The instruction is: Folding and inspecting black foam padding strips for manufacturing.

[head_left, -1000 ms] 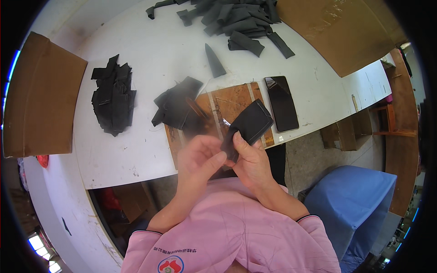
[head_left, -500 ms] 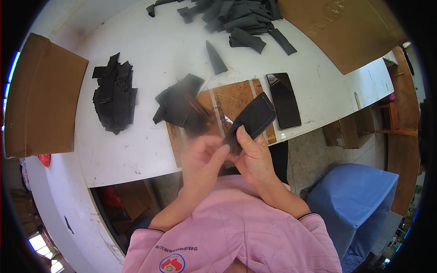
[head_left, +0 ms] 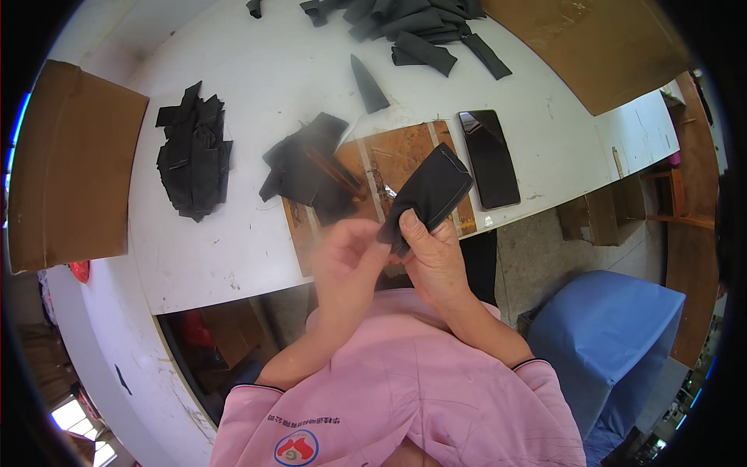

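Note:
My right hand (head_left: 436, 253) is closed on a black stitched fabric piece (head_left: 434, 187), thumb on top, its wide end pointing up and to the right. My left hand (head_left: 350, 253) pinches the lower end of the same piece; its fingers are somewhat blurred. Just beyond the hands lies a brown wooden board (head_left: 401, 152) with pale stripes. Several black fabric pieces (head_left: 299, 159) are heaped over its left part, and a slim brown tool (head_left: 333, 171), too blurred to name, rests against them.
A dark phone (head_left: 489, 159) lies right of the board. Black fabric is stacked (head_left: 194, 156) on the left and piled (head_left: 412, 23) at the back, with a pointed dark piece (head_left: 369, 84) between. Cardboard boxes (head_left: 78, 163) (head_left: 591, 47) flank the white table (head_left: 202, 272). A blue cover (head_left: 607, 335) stands lower right.
The table and everything on it sit slightly higher in the picture. My left hand has shifted a little at the lower end of the fabric piece; both hands still hold it.

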Action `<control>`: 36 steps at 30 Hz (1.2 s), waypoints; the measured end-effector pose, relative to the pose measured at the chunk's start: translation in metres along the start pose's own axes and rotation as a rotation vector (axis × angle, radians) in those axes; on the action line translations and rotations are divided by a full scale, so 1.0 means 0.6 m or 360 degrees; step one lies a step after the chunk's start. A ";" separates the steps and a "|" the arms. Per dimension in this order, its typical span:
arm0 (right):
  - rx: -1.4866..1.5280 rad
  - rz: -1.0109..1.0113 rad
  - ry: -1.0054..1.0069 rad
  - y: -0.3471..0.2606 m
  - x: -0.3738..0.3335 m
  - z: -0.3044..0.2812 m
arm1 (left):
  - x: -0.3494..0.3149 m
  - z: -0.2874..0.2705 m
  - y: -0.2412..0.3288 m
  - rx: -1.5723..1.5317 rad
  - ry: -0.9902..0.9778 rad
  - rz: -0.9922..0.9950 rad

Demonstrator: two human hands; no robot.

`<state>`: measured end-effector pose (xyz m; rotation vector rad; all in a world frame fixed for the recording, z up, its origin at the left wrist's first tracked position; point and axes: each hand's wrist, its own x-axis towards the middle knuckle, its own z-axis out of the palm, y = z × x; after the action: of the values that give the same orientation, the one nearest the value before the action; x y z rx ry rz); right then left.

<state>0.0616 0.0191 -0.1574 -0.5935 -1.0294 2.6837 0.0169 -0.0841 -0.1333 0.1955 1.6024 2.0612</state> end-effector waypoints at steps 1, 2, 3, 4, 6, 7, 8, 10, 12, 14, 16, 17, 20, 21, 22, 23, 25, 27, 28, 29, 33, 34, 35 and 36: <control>-0.0068 0.0003 0.0006 0.002 0.001 -0.003 | 0.000 -0.003 -0.001 -0.0017 -0.0021 0.0006; -0.0137 0.0005 0.0012 0.003 0.001 -0.005 | 0.001 -0.005 -0.002 -0.0017 -0.0022 0.0007; -0.0137 0.0003 0.0012 0.005 0.002 -0.006 | 0.001 -0.007 -0.003 -0.0013 -0.0044 0.0064; -0.0139 0.0005 -0.0012 0.006 0.002 -0.007 | 0.002 -0.007 -0.003 -0.0010 -0.0067 0.0119; -0.0143 0.0004 -0.0034 0.008 0.001 -0.008 | 0.000 -0.005 -0.002 0.0087 -0.0046 0.0176; -0.0140 -0.0008 -0.0041 0.009 0.001 -0.007 | 0.000 -0.005 0.000 0.0188 -0.0014 0.0238; -0.0138 -0.0021 -0.0049 0.010 0.000 -0.005 | 0.000 -0.006 -0.001 0.0190 -0.0012 0.0244; -0.0162 0.0003 -0.0013 0.002 -0.002 0.006 | 0.001 -0.007 -0.004 0.0101 0.0029 0.0196; -0.0189 0.0024 0.0026 -0.005 -0.002 0.003 | 0.003 -0.007 0.006 0.0071 0.0114 0.0191; -0.1293 -0.0034 -0.0073 -0.021 -0.001 -0.021 | 0.005 -0.014 0.011 0.0043 0.0207 0.0192; -0.1772 -0.0248 0.0082 -0.044 -0.015 -0.025 | 0.007 -0.028 0.012 0.0211 0.0346 0.0283; -0.2240 -0.0468 0.0250 -0.051 -0.020 -0.023 | 0.006 -0.029 0.016 0.0258 0.0364 0.0254; -0.1795 -0.0915 -0.0032 -0.050 -0.024 -0.004 | 0.002 -0.031 0.006 0.0467 0.0280 0.0275; -0.1622 -0.0829 -0.0034 -0.050 -0.025 0.017 | -0.001 -0.031 0.002 0.0461 0.0269 0.0279; -0.1445 -0.0801 -0.0093 -0.039 -0.021 0.022 | -0.002 -0.030 -0.002 0.0480 0.0192 0.0279; -0.1429 -0.0767 -0.0160 -0.030 -0.021 0.014 | -0.003 -0.028 -0.005 0.0499 0.0116 0.0280; -0.1416 -0.0736 -0.0228 -0.019 -0.017 0.002 | -0.005 -0.028 -0.010 0.0611 0.0133 0.0367; -0.1788 -0.1141 -0.0253 -0.013 -0.009 -0.002 | -0.005 -0.027 -0.024 0.0879 0.0272 0.0593; -0.1787 -0.1144 -0.0257 -0.008 -0.008 0.001 | -0.005 -0.026 -0.030 0.0879 0.0275 0.0597; -0.1947 -0.1261 -0.0179 -0.001 -0.007 0.007 | -0.005 -0.025 -0.034 0.1046 0.0356 0.0685; -0.2140 -0.1441 0.0044 0.010 0.007 0.003 | 0.006 -0.020 -0.010 0.0325 0.0407 -0.0008; -0.2138 -0.1448 0.0038 0.014 0.010 0.000 | 0.008 -0.024 -0.011 0.0324 0.0411 -0.0001; -0.2053 -0.1394 0.0048 0.016 0.013 -0.005 | 0.011 -0.030 -0.015 0.0075 0.0301 -0.0094; -0.1969 -0.1341 0.0058 0.015 0.014 -0.007 | 0.014 -0.035 -0.016 -0.0173 0.0187 -0.0185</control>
<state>0.0552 0.0178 -0.1690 -0.2285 -2.2177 1.1247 0.0037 -0.0963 -0.1498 -0.0569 1.5259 2.0957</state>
